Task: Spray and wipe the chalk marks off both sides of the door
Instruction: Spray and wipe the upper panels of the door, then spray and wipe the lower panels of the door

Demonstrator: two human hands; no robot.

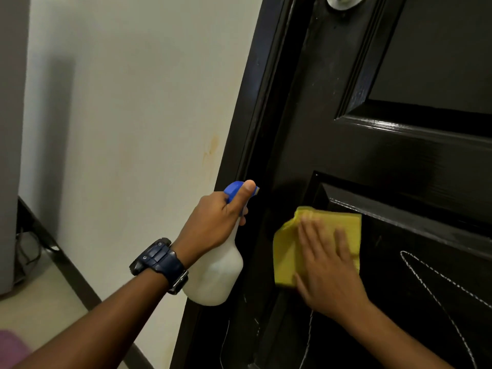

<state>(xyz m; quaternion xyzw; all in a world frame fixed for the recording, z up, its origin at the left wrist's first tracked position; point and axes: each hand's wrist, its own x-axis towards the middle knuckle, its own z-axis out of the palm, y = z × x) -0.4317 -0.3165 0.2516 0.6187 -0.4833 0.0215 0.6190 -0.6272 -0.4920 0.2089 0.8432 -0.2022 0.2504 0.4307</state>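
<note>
Head view: a black panelled door point(346, 155) fills the right side, and everything else is placed against it. The right hand point(326, 265) lies flat on a yellow cloth point(287, 251), fingers point(306, 235) spread and extended, pressing the cloth against the door at the upper left corner of its lower panel. The hand is blurred. White chalk marks point(431, 286) loop across that lower panel to the right of the cloth and below it, with fainter lines lower down near the door's left edge.

The left hand point(215, 222) is just left of the door's edge, its fingers closed around the neck of a white bottle point(215, 278) with a blue spray head point(234, 189) (the thumb lies along the top of the head, and the nozzle points toward the door). The bottle hangs in front of the frame, apart from the cloth. A dark watch point(159, 262) sits on the left wrist. Left of the door is a pale wall point(133, 102) with a yellowish stain near the frame. A metal knob point(343, 1) shows at the door's top edge.
</note>
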